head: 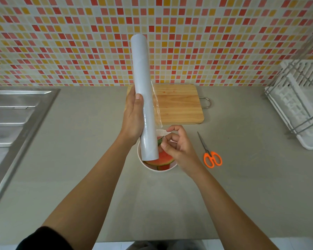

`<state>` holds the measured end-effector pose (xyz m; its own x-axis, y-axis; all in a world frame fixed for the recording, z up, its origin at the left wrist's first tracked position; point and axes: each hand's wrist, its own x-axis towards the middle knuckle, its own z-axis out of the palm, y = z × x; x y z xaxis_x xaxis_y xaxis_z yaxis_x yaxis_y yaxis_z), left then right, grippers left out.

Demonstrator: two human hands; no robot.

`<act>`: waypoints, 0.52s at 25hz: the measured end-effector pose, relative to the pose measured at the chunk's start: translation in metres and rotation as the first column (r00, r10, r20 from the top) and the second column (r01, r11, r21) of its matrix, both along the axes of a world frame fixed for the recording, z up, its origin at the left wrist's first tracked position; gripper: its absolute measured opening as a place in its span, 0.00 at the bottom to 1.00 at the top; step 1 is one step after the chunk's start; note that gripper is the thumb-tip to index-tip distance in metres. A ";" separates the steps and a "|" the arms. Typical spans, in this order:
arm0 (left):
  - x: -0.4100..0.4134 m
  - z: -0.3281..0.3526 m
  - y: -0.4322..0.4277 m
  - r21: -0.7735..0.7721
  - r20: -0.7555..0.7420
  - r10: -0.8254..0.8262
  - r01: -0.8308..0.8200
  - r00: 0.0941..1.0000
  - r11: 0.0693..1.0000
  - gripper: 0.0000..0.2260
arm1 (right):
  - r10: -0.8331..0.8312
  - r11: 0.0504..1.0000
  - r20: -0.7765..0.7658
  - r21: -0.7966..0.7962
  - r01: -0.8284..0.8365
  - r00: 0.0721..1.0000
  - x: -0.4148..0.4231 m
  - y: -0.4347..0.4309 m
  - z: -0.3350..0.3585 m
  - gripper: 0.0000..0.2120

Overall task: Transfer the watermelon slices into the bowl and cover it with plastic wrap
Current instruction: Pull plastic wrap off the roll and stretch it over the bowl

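My left hand (133, 116) grips a long white roll of plastic wrap (143, 78), held upright and tilted over the counter. A loose strip of clear film (157, 107) hangs off the roll's right side. My right hand (177, 147) pinches the lower end of that film between thumb and fingers, just right of the roll's bottom end. Below both hands a white bowl (153, 168) stands on the grey counter, holding watermelon slices (161, 160) with red flesh and green rind. The roll and my right hand hide most of the bowl.
A wooden cutting board (181, 105) with a metal handle lies behind the bowl against the tiled wall. Orange-handled scissors (210, 154) lie to the bowl's right. A steel sink drainboard (11, 123) fills the left, and a white dish rack (300, 105) stands at far right.
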<state>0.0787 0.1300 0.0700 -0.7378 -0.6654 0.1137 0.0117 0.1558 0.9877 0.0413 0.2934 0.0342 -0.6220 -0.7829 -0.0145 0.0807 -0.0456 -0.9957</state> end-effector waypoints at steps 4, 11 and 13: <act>0.002 -0.001 0.000 0.001 -0.007 -0.004 0.004 1.000 1.000 0.24 | 0.054 0.999 0.031 -0.006 -0.054 0.998 0.004 -0.004 0.002 0.14; 0.004 0.002 0.002 0.016 0.020 -0.006 0.006 1.000 1.000 0.22 | 0.025 0.999 0.166 0.033 -0.031 0.986 0.001 -0.002 0.005 0.17; 0.002 0.003 0.004 0.085 0.093 0.006 -0.014 0.996 0.996 0.18 | -0.007 0.995 0.210 0.097 -0.013 0.978 0.003 -0.004 0.007 0.10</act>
<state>0.0811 0.1344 0.0730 -0.7357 -0.6772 -0.0121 -0.0814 0.0706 0.9942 0.0443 0.2892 0.0407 -0.5946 -0.7730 -0.2210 0.2883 0.0516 -0.9561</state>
